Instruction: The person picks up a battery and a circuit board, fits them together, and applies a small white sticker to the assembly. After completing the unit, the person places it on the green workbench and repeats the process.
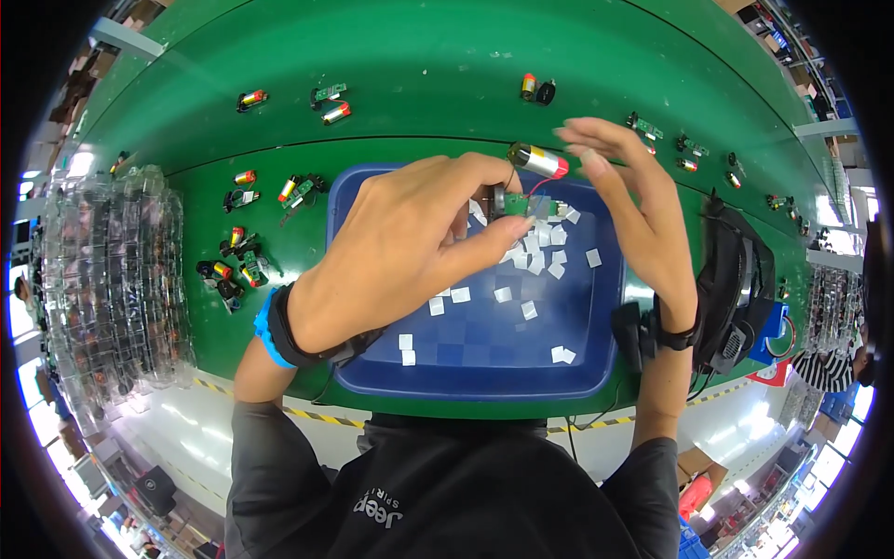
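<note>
Over the blue tray (475, 380) my left hand (400, 238) pinches a small green circuit board (518, 205) with a black round part at its end. A thin red wire runs from the board to a silver, yellow and red cylindrical battery (540, 161), which sticks up above the fingers. Just right of the battery is my right hand (643, 210), its fingers stretched and apart, holding nothing; whether a fingertip touches the battery I cannot tell. Beneath the hands, many small white square pieces (529, 309) lie scattered in the tray.
Similar boards with batteries (244, 256) lie on the green table (410, 74), left, far and right. Stacked clear plastic trays (112, 289) stand at the left. A black bag (736, 279) sits right of the blue tray. Both wrists wear black straps with attached devices.
</note>
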Demonstrator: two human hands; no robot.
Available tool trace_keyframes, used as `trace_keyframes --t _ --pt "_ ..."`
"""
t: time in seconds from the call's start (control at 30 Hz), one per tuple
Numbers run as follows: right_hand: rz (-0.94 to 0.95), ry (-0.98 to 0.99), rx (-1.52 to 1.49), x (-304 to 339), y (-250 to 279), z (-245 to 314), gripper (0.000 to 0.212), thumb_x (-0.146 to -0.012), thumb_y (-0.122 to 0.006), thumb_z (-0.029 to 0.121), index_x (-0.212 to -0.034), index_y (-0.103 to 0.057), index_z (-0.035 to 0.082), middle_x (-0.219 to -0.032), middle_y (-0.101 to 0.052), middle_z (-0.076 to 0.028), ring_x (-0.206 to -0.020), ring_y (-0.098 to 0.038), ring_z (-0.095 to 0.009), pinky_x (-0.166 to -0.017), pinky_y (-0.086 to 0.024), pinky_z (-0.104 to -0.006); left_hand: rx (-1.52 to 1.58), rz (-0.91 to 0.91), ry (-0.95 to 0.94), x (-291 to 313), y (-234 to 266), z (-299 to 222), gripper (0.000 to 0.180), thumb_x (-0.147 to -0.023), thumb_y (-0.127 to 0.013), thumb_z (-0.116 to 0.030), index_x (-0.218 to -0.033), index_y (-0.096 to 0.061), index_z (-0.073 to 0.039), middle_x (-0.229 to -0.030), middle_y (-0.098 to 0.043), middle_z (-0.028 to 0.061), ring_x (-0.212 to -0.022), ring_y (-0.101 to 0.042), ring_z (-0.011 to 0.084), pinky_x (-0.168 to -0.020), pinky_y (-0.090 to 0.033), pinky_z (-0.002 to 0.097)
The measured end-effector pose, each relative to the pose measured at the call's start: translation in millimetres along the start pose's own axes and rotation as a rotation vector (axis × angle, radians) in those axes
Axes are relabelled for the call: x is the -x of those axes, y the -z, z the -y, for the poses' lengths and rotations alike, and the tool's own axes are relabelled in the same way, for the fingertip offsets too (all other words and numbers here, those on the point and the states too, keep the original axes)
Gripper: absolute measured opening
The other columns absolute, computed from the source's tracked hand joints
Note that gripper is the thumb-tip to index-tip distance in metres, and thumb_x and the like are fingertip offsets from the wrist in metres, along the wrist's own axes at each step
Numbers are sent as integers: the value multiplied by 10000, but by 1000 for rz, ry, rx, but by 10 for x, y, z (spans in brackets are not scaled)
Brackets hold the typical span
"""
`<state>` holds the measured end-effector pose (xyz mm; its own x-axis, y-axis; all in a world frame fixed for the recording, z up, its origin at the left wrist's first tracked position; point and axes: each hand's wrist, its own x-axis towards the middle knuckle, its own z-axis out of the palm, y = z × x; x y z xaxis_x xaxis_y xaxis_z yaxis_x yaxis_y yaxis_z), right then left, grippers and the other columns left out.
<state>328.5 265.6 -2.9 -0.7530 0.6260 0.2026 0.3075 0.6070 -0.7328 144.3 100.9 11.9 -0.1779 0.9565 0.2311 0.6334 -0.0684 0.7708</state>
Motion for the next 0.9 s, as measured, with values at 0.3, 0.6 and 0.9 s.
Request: trace_keyframes --t 0.3,0.6,0.9 --pt "175 -74 -645 113 -135 264 271 -895 -713 38 -1159 -660 4 -1069 -660 -83 -967 -637 -159 -859 -512 -304 -16 -49 -107 -6 -40 26 158 -869 -712 -110 -974 -637 -18 -785 -632 56 -639 -609 135 -533 -459 249" --pt "91 188 -271 141 -97 349 268 -788 -788 -8 -1036 -687 1 -1003 -655 -87 -915 -617 -176 -870 -499 -308 44 -15 22 67 -64 -16 94 -927 -538 -51 -1014 -560 -24 -824 -620 66 -686 -617 142 -544 -473 273" --pt "-74 524 -13 120 -70 302 316 -674 -852 6 -952 -704 34 -911 -674 -96 -856 -618 -244 -859 -566 -415 641 26 220 66 -61 -66 118 -929 -493 -104 -1007 -540 -29 -1102 -581 126 -959 -569 175 -741 -508 312"
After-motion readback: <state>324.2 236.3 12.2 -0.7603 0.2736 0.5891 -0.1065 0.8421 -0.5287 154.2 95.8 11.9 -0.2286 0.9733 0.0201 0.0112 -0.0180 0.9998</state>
